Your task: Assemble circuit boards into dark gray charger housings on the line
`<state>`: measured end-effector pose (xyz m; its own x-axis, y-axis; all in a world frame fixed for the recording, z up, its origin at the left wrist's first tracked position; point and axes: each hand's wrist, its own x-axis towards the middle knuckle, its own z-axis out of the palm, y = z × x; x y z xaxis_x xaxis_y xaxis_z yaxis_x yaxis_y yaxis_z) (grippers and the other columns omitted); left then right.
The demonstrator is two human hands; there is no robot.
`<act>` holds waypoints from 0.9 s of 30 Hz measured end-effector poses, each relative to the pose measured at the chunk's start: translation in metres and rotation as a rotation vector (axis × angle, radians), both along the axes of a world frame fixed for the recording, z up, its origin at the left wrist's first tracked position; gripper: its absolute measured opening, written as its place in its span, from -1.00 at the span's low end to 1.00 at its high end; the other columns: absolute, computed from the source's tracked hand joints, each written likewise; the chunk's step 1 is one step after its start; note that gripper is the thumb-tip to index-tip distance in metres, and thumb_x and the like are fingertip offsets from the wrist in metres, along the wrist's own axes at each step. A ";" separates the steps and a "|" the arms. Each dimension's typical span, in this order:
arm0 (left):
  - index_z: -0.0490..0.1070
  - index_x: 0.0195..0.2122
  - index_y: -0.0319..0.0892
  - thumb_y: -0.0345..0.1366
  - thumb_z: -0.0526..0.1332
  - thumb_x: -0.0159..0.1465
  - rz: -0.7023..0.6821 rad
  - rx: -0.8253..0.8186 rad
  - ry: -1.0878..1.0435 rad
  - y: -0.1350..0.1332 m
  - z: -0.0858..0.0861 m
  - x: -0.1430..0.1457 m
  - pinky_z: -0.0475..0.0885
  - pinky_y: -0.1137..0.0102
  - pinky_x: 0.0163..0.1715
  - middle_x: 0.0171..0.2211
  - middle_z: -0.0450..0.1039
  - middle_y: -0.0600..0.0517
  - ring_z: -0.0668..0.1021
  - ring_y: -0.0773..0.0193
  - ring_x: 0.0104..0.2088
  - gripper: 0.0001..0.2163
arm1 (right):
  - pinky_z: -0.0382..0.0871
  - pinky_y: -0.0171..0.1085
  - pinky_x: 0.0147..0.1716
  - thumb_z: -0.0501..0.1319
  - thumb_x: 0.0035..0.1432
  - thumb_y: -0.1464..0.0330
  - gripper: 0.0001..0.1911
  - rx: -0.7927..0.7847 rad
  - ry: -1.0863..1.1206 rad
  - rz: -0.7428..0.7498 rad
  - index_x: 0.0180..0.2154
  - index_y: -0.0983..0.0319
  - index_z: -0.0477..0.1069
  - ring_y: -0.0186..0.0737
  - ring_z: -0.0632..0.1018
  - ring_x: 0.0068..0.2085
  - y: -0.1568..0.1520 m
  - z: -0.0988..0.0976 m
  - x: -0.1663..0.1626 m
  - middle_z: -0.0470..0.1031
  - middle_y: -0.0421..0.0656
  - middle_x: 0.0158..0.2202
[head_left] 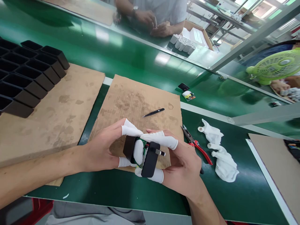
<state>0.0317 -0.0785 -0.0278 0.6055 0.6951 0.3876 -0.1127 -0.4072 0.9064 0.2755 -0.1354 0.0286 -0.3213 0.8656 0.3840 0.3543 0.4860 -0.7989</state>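
Observation:
Both my hands meet over the near edge of a brown cardboard sheet (pixel 140 100), wearing white finger cots. My left hand (pixel 103 150) is closed on a black housing shell (pixel 128 147) with a green circuit board (pixel 143 144) showing at its open side. My right hand (pixel 180 162) is closed on a black plug cover (pixel 150 159) with a metal pin sticking out to the right. The two black parts are held close together, the board between them.
Black tweezers (pixel 153 112) lie on the cardboard. Red-handled cutters (pixel 197 145) and white gloves (pixel 221 156) lie right. A stack of black trays (pixel 25 78) sits far left. Across the green belt (pixel 117 53), another person's hands (pixel 152 23) work near white parts (pixel 184 43). Green fan (pixel 276 65).

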 end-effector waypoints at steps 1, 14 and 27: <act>0.50 0.26 -0.02 -0.37 0.61 0.26 0.001 -0.004 -0.001 0.000 0.000 0.000 0.63 0.30 -0.02 0.03 0.54 -0.02 0.64 0.13 -0.01 -0.43 | 0.66 -0.08 0.00 0.72 0.04 0.40 -0.24 0.009 -0.008 0.001 0.24 0.08 0.56 0.05 0.74 0.01 0.000 0.000 0.001 0.69 -0.05 0.03; 0.53 0.25 -0.01 -0.47 0.57 0.25 -0.027 -0.025 -0.019 0.000 0.004 0.001 0.59 0.34 -0.06 -0.01 0.51 0.00 0.63 0.18 -0.05 -0.43 | 0.64 -0.13 -0.06 0.67 0.14 0.42 -0.31 0.002 -0.032 0.018 0.25 0.02 0.59 -0.04 0.67 -0.01 0.006 -0.001 -0.006 0.57 -0.09 0.01; 0.49 0.12 -0.01 -0.34 0.65 0.19 -0.039 -0.153 -0.050 -0.002 0.004 0.004 0.57 0.32 -0.09 0.00 0.49 0.01 0.61 0.15 -0.04 -0.47 | 0.60 -0.12 -0.15 0.72 0.01 0.26 -0.30 0.000 -0.093 -0.100 0.15 0.04 0.54 -0.03 0.64 -0.09 0.006 -0.002 -0.018 0.52 -0.13 -0.06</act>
